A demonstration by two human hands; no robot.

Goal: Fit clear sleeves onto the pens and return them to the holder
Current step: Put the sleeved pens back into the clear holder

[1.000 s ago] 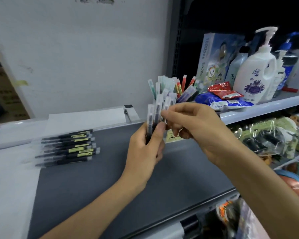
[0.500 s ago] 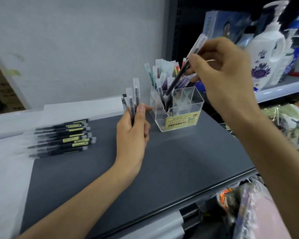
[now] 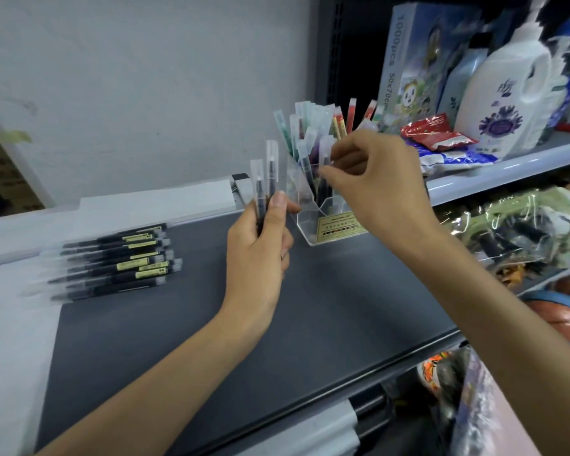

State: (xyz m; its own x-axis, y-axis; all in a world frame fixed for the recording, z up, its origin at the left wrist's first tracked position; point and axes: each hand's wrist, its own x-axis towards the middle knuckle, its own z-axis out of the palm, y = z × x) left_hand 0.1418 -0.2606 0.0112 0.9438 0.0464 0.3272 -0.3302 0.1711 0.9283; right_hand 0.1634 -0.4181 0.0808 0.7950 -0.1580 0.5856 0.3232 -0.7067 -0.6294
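Nearest the camera, two bare forearms are reaching forward over a dark grey tabletop [image 3: 326, 311]. The left hand [image 3: 260, 248] is hovering above the middle of the tabletop. Its fingers [image 3: 287, 245] are curling round the lower barrels of two sleeved pens [image 3: 270, 179], which are standing upright side by side with the clear sleeve ends poking well above the thumb. Off to the left, a row of black pens [image 3: 119, 261] with yellow labels is lying flat on the tabletop, too blurred to tell whether they are wearing sleeves. A little further back, the right hand [image 3: 375, 185] is pinching a single sleeved pen [image 3: 325, 159] between thumb and fingertips, and the pen's lower end is standing inside the clear holder [image 3: 305, 222]. The holder is sitting near the tabletop's back edge and is divided into compartments. It is holding a fan of sleeved pens [image 3: 305, 130] in green, purple, red and dark tones, all leaning outward. The pens are looking light and stiff, but the sleeves are probably thin, slick and loose. Gripping the barrel through the plastic, not the empty sleeve tip, should be stopping a sleeve from sliding off. The holder seems light enough to tip if nudged. Beyond, a shelf [image 3: 507, 166] is carrying a white pump bottle [image 3: 507, 93], a printed box [image 3: 408, 60] and a red packet [image 3: 438, 134].
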